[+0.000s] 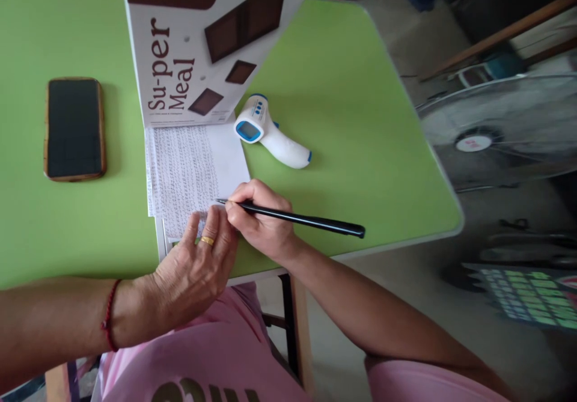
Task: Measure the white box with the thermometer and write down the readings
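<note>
Closed around a black pen point(306, 217), my right hand point(265, 219) rests at the lower right of a white sheet of paper point(189, 167). The pen's tip touches or nearly touches the sheet, at the edge of many rows of small handwriting. My left hand point(198, 258) lies flat on the paper's near edge, fingers stretched out, a gold ring on one of them. A red bracelet point(109, 315) circles my left wrist. Beneath the written sheet, the edge of another written paper shows at the left.
A white and brown NutriMotion box point(202, 47) stands on the paper's far part. Right of it lies a white and blue infrared thermometer point(273, 134). A phone point(74, 128) lies on the green table point(360, 119) at left. A fan point(478, 140) stands beyond the right edge.
</note>
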`<state>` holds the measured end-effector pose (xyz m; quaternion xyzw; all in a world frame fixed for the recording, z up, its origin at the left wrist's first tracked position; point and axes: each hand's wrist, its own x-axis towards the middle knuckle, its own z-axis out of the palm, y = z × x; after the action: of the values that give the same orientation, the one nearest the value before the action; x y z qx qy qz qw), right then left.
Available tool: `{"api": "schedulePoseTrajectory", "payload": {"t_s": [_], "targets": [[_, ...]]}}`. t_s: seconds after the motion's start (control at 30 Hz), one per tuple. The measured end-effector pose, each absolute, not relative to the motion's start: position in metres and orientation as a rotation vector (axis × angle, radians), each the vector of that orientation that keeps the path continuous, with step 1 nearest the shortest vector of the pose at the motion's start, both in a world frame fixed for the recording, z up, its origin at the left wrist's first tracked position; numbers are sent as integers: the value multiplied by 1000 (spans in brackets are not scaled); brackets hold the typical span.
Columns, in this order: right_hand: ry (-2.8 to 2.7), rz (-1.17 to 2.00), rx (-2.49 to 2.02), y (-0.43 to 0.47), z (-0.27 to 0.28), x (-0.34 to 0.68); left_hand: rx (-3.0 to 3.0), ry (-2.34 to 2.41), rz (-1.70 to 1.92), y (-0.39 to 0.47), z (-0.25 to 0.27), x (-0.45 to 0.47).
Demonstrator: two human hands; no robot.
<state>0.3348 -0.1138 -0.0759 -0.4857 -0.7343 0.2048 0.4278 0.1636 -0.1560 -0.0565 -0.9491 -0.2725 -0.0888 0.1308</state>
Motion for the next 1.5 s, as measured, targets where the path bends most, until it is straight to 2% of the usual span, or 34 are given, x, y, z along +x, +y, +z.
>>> {"api": "schedulePoseTrajectory", "payload": {"t_s": [1.5], "targets": [[-1760,475,-1253,-114,-77,336,-2828,-796,-243,-152,-55,162]]}}
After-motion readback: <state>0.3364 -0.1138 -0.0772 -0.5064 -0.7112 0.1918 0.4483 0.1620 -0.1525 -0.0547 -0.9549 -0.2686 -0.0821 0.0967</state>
